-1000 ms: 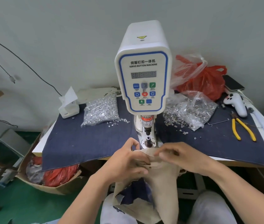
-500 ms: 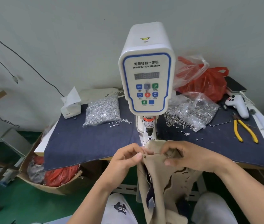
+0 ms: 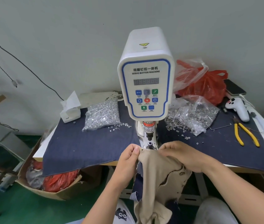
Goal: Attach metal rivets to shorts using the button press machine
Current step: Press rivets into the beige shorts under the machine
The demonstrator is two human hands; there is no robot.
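Note:
Beige shorts (image 3: 157,172) with a dark blue lining hang from the table's front edge, their top edge stretched just below the press die (image 3: 150,144) of the white servo button machine (image 3: 145,88). My left hand (image 3: 129,156) pinches the left corner of the fabric, next to a small metal rivet (image 3: 142,149) set in it. My right hand (image 3: 181,155) grips the fabric to the right of the die. A bag of silver rivet caps (image 3: 102,116) lies left of the machine, and an open bag of ring parts (image 3: 191,116) lies to its right.
Blue denim cloth (image 3: 87,143) covers the table. Yellow pliers (image 3: 245,134), a white controller (image 3: 237,108), a phone (image 3: 234,87) and red plastic bags (image 3: 207,85) sit at the right. A tissue box (image 3: 70,109) stands back left. On the floor to the left is a cardboard box (image 3: 50,186) of scraps.
Both hands have lifted the shorts' edge from lower down up to the die. The left hand shifted from bunching the fabric to pinching its corner, and the rivet now shows.

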